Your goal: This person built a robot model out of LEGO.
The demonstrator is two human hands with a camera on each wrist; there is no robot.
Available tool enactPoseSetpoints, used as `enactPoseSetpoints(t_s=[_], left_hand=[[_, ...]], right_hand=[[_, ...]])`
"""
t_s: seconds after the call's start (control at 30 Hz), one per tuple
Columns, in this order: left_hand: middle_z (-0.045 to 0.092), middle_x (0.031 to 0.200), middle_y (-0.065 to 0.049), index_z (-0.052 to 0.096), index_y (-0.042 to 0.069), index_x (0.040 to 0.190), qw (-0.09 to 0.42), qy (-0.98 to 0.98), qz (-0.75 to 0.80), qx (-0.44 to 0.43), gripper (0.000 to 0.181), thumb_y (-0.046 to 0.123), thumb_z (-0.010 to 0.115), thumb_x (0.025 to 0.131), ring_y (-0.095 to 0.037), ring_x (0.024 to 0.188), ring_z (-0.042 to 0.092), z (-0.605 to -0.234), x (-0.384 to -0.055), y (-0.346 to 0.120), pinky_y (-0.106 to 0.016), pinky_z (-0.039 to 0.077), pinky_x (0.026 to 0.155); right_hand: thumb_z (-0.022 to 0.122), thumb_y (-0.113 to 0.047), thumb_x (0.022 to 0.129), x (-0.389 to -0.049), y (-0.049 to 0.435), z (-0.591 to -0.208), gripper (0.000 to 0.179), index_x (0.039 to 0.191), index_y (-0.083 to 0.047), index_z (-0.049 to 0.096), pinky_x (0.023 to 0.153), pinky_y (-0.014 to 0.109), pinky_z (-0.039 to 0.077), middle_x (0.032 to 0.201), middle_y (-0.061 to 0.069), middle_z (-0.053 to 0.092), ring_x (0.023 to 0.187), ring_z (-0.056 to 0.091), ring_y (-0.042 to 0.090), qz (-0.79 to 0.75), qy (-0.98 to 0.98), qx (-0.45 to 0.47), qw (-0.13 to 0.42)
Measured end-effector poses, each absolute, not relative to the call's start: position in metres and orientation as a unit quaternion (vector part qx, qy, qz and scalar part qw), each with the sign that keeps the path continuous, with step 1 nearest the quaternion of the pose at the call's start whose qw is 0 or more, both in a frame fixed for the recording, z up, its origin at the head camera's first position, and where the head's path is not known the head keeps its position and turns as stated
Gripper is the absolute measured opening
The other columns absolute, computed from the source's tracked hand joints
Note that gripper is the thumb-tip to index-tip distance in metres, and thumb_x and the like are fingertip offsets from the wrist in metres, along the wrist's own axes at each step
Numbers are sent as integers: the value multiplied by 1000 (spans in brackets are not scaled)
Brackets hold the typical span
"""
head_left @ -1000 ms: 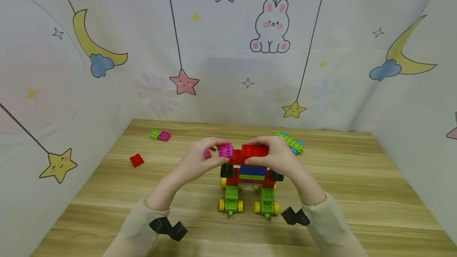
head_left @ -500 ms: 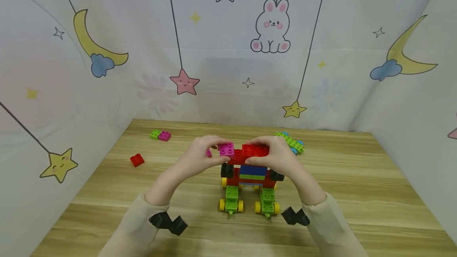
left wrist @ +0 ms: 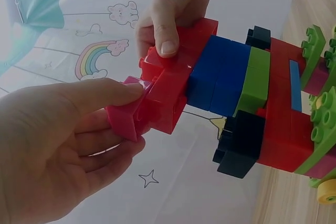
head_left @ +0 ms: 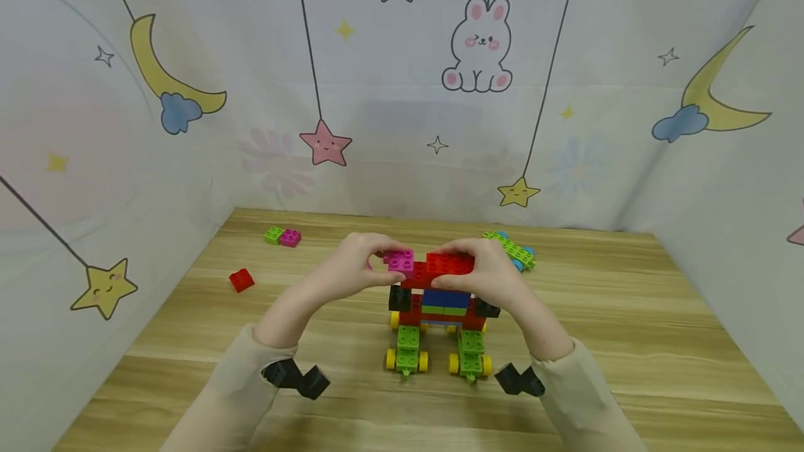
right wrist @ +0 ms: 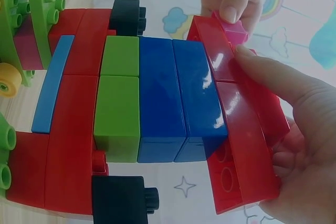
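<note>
My left hand (head_left: pixel 345 269) pinches a pink toy brick (head_left: pixel 400 261) between thumb and fingers. In the left wrist view the pink brick (left wrist: pixel 126 113) meets the left end of the red top layer (left wrist: pixel 170 90), slightly tilted. My right hand (head_left: pixel 493 272) grips a red brick (head_left: pixel 447 263) at the top right of the built stack. Below the red layer are blue bricks (right wrist: pixel 163 98), green bricks (right wrist: pixel 118 98), a red base (right wrist: pixel 73 114) and black bricks (right wrist: pixel 119 199) at the sides. Green wheeled bases (head_left: pixel 408 351) with yellow wheels carry the stack. Whether the pink brick's studs are engaged is hidden.
On the wooden table (head_left: pixel 565 396), a green brick (head_left: pixel 273 234) and a pink brick (head_left: pixel 290 238) lie at the back left. Nearer is a loose red brick (head_left: pixel 241 280). A green wheeled base with blue wheels (head_left: pixel 511 251) stands behind my right hand. Printed fabric walls (head_left: pixel 402 103) enclose the table.
My left hand has shifted slightly right and up, bringing the pink brick a little closer to the red brick. The right hand keeps its grip in the same place.
</note>
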State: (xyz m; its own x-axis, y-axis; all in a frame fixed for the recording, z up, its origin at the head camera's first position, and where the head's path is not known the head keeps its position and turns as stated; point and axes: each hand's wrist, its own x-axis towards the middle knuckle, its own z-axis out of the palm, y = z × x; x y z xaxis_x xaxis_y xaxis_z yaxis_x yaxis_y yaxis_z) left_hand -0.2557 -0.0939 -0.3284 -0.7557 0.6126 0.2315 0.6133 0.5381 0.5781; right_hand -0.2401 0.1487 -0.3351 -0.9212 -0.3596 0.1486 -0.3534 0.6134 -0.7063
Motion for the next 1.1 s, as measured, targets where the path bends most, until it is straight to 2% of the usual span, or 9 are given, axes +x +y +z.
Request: enactPoseSetpoints(t_s=[0.17, 0.37, 0.87, 1.1], left_hand=[[71, 111, -10, 69, 3, 120, -5, -883, -310, -352, 37, 16, 75, 86, -19, 93, 64, -324, -258, -92, -27, 56, 78], [72, 105, -8, 70, 3, 118, -12, -886, -294, -357, 35, 14, 75, 86, -17, 86, 61, -319, -259, -91, -23, 51, 73], [71, 105, -7, 70, 4, 118, -27, -894, -288, -343, 35, 14, 74, 85, -22, 89, 60, -315, -258, -88, -23, 51, 72], [70, 110, -8, 68, 4, 121, -30, -896, -285, -339, 37, 16, 73, 86, -21, 93, 61, -317, -257, -89, -29, 54, 78]], right_hand=[[79, -25, 83, -240, 149, -335, 42, 119, -7, 70, 74, 30, 54, 109, 11, 71, 88, 63, 20, -391, 898, -199, 3], [80, -25, 82, -240, 149, -336, 41, 119, -8, 70, 75, 31, 55, 110, 11, 71, 88, 63, 20, -391, 898, -201, 1], [80, -25, 82, -241, 149, -337, 41, 118, -7, 70, 75, 31, 55, 109, 11, 71, 88, 64, 20, -392, 898, -202, 0], [80, -25, 82, -241, 149, -337, 41, 118, -8, 70, 75, 31, 55, 109, 11, 71, 88, 64, 20, -389, 899, -202, -1]])
